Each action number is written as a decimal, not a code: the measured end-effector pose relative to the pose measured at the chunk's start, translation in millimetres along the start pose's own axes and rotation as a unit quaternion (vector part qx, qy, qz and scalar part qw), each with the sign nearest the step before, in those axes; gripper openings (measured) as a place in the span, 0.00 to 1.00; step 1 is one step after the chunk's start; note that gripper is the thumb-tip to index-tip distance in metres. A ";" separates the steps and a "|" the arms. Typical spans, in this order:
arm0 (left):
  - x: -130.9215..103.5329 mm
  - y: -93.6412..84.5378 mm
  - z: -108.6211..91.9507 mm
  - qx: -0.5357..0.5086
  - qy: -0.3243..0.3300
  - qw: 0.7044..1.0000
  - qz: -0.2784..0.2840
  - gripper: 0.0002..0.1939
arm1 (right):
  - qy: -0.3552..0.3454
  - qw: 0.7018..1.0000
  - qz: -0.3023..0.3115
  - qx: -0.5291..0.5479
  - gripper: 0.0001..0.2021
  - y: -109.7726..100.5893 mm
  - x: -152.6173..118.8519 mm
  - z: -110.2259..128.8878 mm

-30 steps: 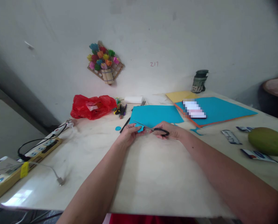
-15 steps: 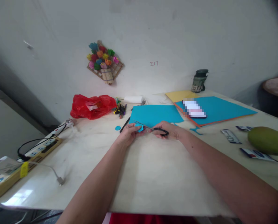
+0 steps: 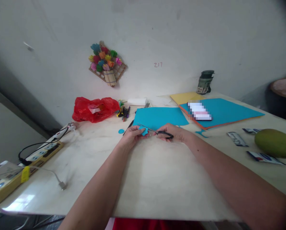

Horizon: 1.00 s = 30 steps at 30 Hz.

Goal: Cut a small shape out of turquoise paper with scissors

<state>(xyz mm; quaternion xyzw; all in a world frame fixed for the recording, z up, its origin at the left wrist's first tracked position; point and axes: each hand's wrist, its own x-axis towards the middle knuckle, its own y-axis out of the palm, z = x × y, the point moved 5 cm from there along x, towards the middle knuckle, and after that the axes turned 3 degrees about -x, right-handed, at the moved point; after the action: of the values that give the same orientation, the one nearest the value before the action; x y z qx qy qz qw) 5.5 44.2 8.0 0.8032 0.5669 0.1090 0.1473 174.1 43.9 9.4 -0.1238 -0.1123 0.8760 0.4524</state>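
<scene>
My left hand (image 3: 132, 135) pinches a small piece of blue paper (image 3: 144, 130) between thumb and fingers. My right hand (image 3: 169, 131) is closed around the black handles of a pair of scissors (image 3: 166, 135), whose blades point left and lie at the piece's upper edge. Behind both hands lies a larger blue sheet (image 3: 160, 115), its near edge cut unevenly. A small blue paper disc (image 3: 121, 131) rests left of my left hand. To the right of my right hand is a curled blue offcut (image 3: 201, 133).
At the back are a red plastic bag (image 3: 95, 110), several markers (image 3: 126, 113) and a green bottle (image 3: 205, 82). A phone (image 3: 199, 111) lies on stacked coloured sheets (image 3: 234, 111). Right stands a green fruit (image 3: 275, 143) near small packets (image 3: 237, 139); left, a power strip (image 3: 37, 159).
The blue piece has turned slightly in my left hand, and more of it shows below the scissor blades. Both hands stay in nearly the same place.
</scene>
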 end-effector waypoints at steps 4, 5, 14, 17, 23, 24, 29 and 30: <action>1.3 -0.5 0.9 -0.009 0.011 1.000 0.000 0.10 | -0.007 1.000 0.003 -0.008 0.16 0.3 0.9 -1.3; 1.5 -0.4 1.3 -0.012 0.013 1.000 0.000 0.10 | -0.009 1.000 0.003 -0.008 0.16 0.5 0.6 -0.7; 1.9 1.4 1.8 -0.013 0.010 1.000 -0.004 0.10 | -0.017 1.000 0.026 -0.008 0.16 1.5 -1.0 2.0; 1.3 2.0 1.2 -0.007 0.008 1.000 -0.003 0.10 | -0.016 1.000 0.021 -0.015 0.17 1.5 -1.2 2.1; 1.3 0.3 2.5 -0.002 -0.002 1.000 -0.008 0.10 | -0.006 1.000 0.008 -0.018 0.16 2.3 -3.2 5.6; 1.4 0.1 2.7 -0.002 -0.003 1.000 -0.008 0.10 | -0.003 1.000 0.007 -0.017 0.16 2.5 -3.2 5.7; 1.6 -0.3 3.1 0.003 0.001 1.000 -0.002 0.10 | 0.011 1.000 -0.003 -0.015 0.16 2.1 -1.2 3.1; 1.7 -0.4 3.3 0.004 0.001 1.000 -0.002 0.10 | 0.013 1.000 -0.005 -0.011 0.16 1.9 -0.7 2.2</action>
<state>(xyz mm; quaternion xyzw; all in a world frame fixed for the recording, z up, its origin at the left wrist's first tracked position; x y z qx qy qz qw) 6.9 45.6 4.8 0.8025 0.5690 0.1074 0.1440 172.4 42.1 10.9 -0.1401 -0.1165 0.8707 0.4568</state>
